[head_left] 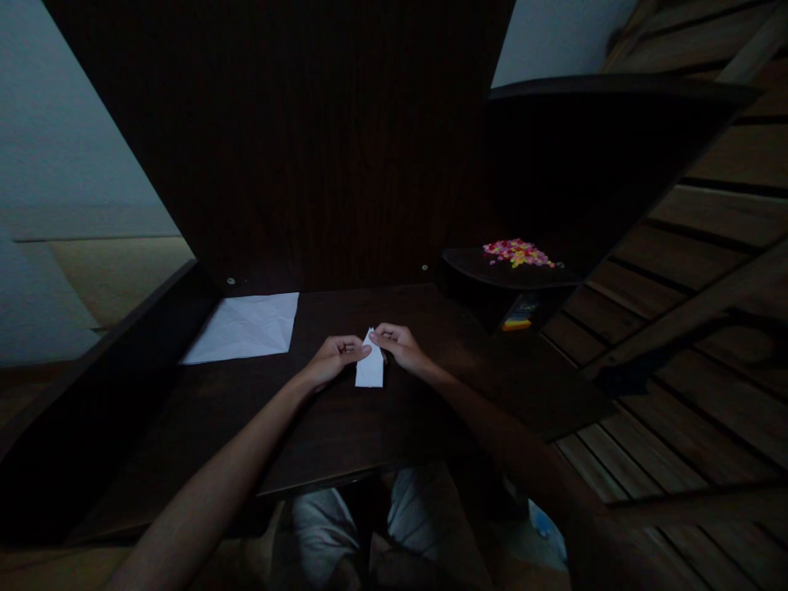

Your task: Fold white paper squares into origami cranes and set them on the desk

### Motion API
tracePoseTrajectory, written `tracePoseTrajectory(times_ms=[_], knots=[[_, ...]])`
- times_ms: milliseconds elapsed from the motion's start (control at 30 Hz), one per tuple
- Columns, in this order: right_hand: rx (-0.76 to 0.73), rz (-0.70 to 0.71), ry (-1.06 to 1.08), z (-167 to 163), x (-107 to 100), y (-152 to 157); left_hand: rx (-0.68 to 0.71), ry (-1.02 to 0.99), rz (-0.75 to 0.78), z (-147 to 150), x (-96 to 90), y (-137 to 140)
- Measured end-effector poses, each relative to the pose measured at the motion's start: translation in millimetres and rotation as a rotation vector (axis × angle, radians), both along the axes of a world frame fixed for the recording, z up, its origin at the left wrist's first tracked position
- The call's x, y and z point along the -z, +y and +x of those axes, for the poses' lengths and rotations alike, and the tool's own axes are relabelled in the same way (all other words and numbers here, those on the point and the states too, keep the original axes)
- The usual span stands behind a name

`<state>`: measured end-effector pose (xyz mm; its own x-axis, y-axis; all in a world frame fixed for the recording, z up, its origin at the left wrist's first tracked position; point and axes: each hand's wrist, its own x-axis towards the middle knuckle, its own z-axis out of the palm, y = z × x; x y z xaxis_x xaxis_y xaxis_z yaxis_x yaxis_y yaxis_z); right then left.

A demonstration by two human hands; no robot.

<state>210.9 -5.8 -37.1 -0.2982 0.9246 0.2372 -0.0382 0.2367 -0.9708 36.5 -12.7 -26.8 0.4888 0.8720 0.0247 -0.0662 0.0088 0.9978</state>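
Observation:
Between my two hands, above the dark desk, is a small folded piece of white paper (pixel 370 371), narrow at the top and squared off at the bottom. My left hand (pixel 336 358) pinches its left side, with the thumb lying on the front. On the upper right part, my right hand (pixel 400 345) grips it, thumb also in front. The fingers behind the paper are partly hidden. A larger sheet of white paper (pixel 252 327) with crease lines lies flat to the left of my left hand.
The dark wooden desk (pixel 345 443) has a raised side panel (pixel 123 361) on the left and a tall back panel (pixel 308 148). On a small corner shelf (pixel 474 267) at right sits a heap of small multicoloured pieces (pixel 517 253). Wooden slats (pixel 707 328) stand farther right.

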Motion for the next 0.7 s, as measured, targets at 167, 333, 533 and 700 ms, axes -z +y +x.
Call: tracePoseTrajectory(times_ms=[167,333,533,700], knots=[[-0.086,-0.046,0.023,0.5,-3.4,-2.3,0.104,0.002,-0.039,-1.4,-3.4,-2.5],[0.001,-0.041,0.01,-0.4,-5.8,-3.4,-0.065,-0.025,0.007,1.0,-3.9,-0.6],[-0.059,-0.083,-0.046,-0.4,-2.7,-2.2,-0.338,-0.106,0.067,-1.2,1.4,10.5],[0.001,-0.064,-0.067,-1.6,-2.2,-1.4,-0.412,-0.063,0.09,-0.3,5.3,13.8]])
